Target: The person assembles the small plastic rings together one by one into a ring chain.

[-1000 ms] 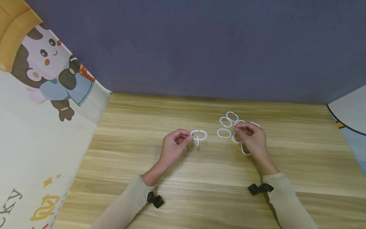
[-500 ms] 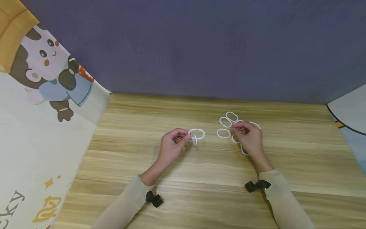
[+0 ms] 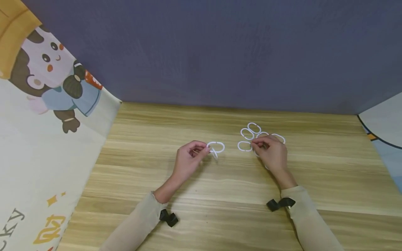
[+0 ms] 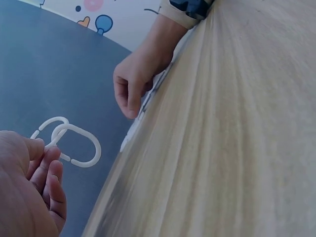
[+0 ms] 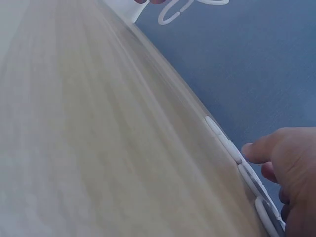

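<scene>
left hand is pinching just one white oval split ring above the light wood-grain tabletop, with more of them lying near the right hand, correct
Not one: the left hand holds up two linked white oval split rings, as the left wrist view shows. The rest stands.

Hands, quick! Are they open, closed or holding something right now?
Left hand: closed, holding two linked white rings.
Right hand: down by the other rings; can't tell whether it grips one.

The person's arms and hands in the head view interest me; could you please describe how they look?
The left sleeve and right sleeve are long, plain beige fabric. A black, angular, block-shaped device sits at the left wrist, another at the right. The left hand and right hand wear no gloves.
</scene>
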`<act>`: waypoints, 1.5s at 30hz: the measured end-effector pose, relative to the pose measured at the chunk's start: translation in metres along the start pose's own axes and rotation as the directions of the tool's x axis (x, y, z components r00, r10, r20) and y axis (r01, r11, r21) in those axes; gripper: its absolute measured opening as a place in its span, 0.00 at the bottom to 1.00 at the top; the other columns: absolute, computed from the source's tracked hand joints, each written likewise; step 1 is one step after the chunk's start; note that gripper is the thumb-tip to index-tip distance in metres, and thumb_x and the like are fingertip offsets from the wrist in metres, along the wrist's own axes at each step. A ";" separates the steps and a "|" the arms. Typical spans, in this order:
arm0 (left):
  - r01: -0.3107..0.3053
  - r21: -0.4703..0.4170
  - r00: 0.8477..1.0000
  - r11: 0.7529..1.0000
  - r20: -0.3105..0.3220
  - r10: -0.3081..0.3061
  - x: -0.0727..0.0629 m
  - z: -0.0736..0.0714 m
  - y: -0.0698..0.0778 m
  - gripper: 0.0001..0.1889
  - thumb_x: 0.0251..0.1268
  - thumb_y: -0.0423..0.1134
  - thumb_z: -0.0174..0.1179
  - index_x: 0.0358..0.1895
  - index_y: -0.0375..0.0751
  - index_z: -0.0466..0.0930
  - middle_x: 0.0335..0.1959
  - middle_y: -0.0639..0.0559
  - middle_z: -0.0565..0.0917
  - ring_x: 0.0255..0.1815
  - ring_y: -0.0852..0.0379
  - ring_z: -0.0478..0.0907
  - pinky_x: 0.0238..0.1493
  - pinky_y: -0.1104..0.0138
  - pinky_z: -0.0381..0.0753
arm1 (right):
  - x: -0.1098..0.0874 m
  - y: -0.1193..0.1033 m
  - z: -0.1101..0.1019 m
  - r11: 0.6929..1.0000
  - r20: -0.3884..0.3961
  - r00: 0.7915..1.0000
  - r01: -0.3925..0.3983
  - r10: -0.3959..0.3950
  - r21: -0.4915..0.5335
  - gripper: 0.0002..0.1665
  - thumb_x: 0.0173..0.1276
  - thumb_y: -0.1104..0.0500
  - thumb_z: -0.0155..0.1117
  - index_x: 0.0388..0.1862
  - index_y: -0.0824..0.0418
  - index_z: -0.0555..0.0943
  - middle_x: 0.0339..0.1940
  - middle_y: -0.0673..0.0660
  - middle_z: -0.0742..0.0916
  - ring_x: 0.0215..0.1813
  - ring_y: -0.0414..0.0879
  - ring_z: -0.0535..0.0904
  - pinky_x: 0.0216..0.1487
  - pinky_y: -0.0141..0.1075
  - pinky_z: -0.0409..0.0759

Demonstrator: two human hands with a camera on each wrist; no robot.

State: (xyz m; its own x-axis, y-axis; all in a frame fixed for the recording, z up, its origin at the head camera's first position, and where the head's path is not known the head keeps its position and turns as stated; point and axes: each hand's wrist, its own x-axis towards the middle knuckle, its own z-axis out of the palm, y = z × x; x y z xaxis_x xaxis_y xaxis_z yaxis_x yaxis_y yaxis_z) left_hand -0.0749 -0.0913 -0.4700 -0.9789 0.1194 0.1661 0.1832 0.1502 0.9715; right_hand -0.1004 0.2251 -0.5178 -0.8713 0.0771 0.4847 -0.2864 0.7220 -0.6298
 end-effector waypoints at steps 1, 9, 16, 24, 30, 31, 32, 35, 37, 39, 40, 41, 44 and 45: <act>0.002 0.006 1.000 1.000 -0.002 -0.002 0.001 0.001 0.000 0.05 0.71 0.29 0.74 0.45 0.30 0.90 0.39 0.40 0.92 0.35 0.61 0.84 0.36 0.74 0.82 | 0.001 0.001 0.000 1.000 0.008 1.000 0.007 -0.007 -0.011 0.07 0.60 0.66 0.87 0.36 0.60 0.95 0.28 0.54 0.89 0.32 0.46 0.78 0.34 0.21 0.63; 0.003 0.022 1.000 1.000 -0.013 -0.003 0.005 0.006 -0.001 0.05 0.71 0.29 0.74 0.45 0.30 0.91 0.39 0.40 0.92 0.36 0.62 0.84 0.36 0.74 0.81 | 0.009 0.005 0.001 0.997 0.028 0.998 0.053 -0.052 -0.056 0.08 0.60 0.62 0.89 0.36 0.59 0.95 0.27 0.53 0.87 0.30 0.44 0.74 0.31 0.30 0.64; 0.002 0.039 1.000 0.999 -0.019 -0.001 0.008 0.009 0.000 0.05 0.70 0.28 0.74 0.45 0.31 0.91 0.38 0.40 0.92 0.36 0.63 0.83 0.36 0.74 0.81 | 0.014 0.005 0.003 0.996 0.080 0.997 0.017 -0.010 -0.091 0.09 0.60 0.57 0.89 0.35 0.58 0.95 0.32 0.53 0.91 0.34 0.48 0.83 0.35 0.38 0.74; 0.006 0.033 1.000 0.999 -0.002 -0.006 0.001 0.008 -0.001 0.05 0.70 0.28 0.74 0.44 0.30 0.91 0.38 0.40 0.92 0.36 0.63 0.83 0.37 0.74 0.81 | 0.001 -0.006 0.000 0.991 0.057 0.997 -0.035 0.043 -0.129 0.08 0.61 0.59 0.87 0.35 0.59 0.95 0.31 0.56 0.90 0.32 0.51 0.85 0.32 0.46 0.77; 0.005 0.038 1.000 0.999 0.015 -0.006 -0.004 0.007 0.001 0.05 0.70 0.28 0.74 0.44 0.31 0.91 0.38 0.40 0.92 0.36 0.63 0.83 0.37 0.74 0.81 | -0.007 -0.014 -0.002 0.988 0.056 0.997 -0.041 0.050 -0.147 0.04 0.62 0.62 0.84 0.34 0.59 0.94 0.29 0.55 0.90 0.30 0.50 0.84 0.32 0.45 0.76; 0.003 0.040 1.000 0.999 0.016 -0.004 -0.004 0.007 0.001 0.05 0.70 0.28 0.74 0.44 0.31 0.91 0.38 0.40 0.92 0.36 0.63 0.83 0.37 0.74 0.81 | -0.007 -0.015 -0.002 0.988 0.062 0.997 -0.041 0.051 -0.150 0.04 0.62 0.63 0.84 0.34 0.59 0.94 0.29 0.54 0.89 0.30 0.50 0.83 0.32 0.45 0.75; 0.002 0.041 1.000 0.999 0.017 -0.003 -0.005 0.007 0.001 0.05 0.70 0.28 0.74 0.44 0.31 0.91 0.38 0.41 0.92 0.36 0.63 0.83 0.37 0.74 0.82 | -0.007 -0.015 -0.002 0.987 0.070 0.996 -0.040 0.052 -0.158 0.03 0.62 0.63 0.83 0.34 0.59 0.94 0.29 0.54 0.89 0.30 0.50 0.83 0.32 0.46 0.75; 0.000 0.042 1.000 0.999 0.019 -0.001 -0.005 0.007 0.000 0.05 0.70 0.28 0.74 0.44 0.31 0.91 0.38 0.41 0.92 0.36 0.62 0.84 0.37 0.74 0.82 | -0.007 -0.015 -0.002 0.983 0.098 0.993 -0.047 0.065 -0.177 0.03 0.64 0.62 0.80 0.35 0.59 0.93 0.30 0.54 0.88 0.31 0.50 0.82 0.32 0.48 0.76; 0.000 0.042 1.000 0.999 0.019 -0.001 -0.005 0.008 0.000 0.05 0.70 0.28 0.74 0.44 0.31 0.91 0.38 0.41 0.92 0.35 0.63 0.84 0.37 0.74 0.82 | -0.008 -0.016 -0.002 0.981 0.114 0.991 -0.051 0.074 -0.189 0.02 0.65 0.61 0.79 0.36 0.59 0.92 0.31 0.54 0.87 0.32 0.50 0.82 0.32 0.50 0.76; 0.000 0.043 1.000 0.999 0.019 -0.001 -0.005 0.009 0.000 0.05 0.70 0.28 0.74 0.44 0.31 0.91 0.38 0.40 0.92 0.35 0.63 0.83 0.36 0.74 0.82 | -0.007 -0.016 -0.003 0.980 0.121 0.989 -0.058 0.082 -0.191 0.02 0.66 0.61 0.77 0.36 0.59 0.92 0.31 0.54 0.86 0.32 0.50 0.82 0.32 0.50 0.76; 0.001 0.042 1.000 0.999 0.020 -0.002 -0.005 0.009 0.000 0.05 0.70 0.28 0.74 0.44 0.31 0.91 0.38 0.40 0.92 0.35 0.63 0.83 0.36 0.74 0.82 | -0.007 -0.017 -0.003 0.980 0.123 0.989 -0.061 0.085 -0.189 0.03 0.67 0.60 0.77 0.36 0.59 0.92 0.32 0.54 0.86 0.33 0.50 0.82 0.32 0.50 0.76; 0.002 0.042 1.000 0.999 0.020 -0.003 -0.005 0.009 0.001 0.05 0.70 0.28 0.74 0.44 0.31 0.91 0.38 0.40 0.92 0.35 0.63 0.83 0.36 0.74 0.81 | -0.007 -0.017 -0.003 0.980 0.122 0.989 -0.064 0.088 -0.188 0.03 0.67 0.60 0.76 0.37 0.59 0.92 0.32 0.54 0.86 0.33 0.50 0.82 0.32 0.50 0.76; 0.002 0.042 1.000 0.999 0.021 -0.002 -0.005 0.010 0.001 0.05 0.70 0.29 0.75 0.44 0.31 0.91 0.38 0.40 0.92 0.34 0.63 0.83 0.36 0.74 0.81 | -0.007 -0.016 -0.004 0.981 0.114 0.989 -0.075 0.096 -0.178 0.04 0.68 0.60 0.75 0.37 0.60 0.91 0.32 0.55 0.86 0.36 0.52 0.82 0.33 0.50 0.77; 0.002 0.043 1.000 0.999 0.021 -0.003 -0.005 0.011 0.001 0.05 0.70 0.29 0.75 0.44 0.31 0.91 0.38 0.40 0.92 0.34 0.63 0.83 0.36 0.74 0.81 | -0.006 -0.016 -0.004 0.982 0.111 0.989 -0.080 0.100 -0.171 0.04 0.68 0.61 0.74 0.37 0.61 0.90 0.33 0.56 0.86 0.37 0.52 0.81 0.34 0.50 0.76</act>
State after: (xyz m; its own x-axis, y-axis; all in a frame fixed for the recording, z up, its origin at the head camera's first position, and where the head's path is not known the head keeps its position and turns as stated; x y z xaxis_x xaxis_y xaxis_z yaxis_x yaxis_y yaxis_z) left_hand -0.0688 -0.0813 -0.4716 -0.9772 0.1398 0.1596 0.1849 0.1924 0.9637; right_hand -0.0887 0.2157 -0.5082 -0.9344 0.0717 0.3488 -0.1437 0.8204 -0.5535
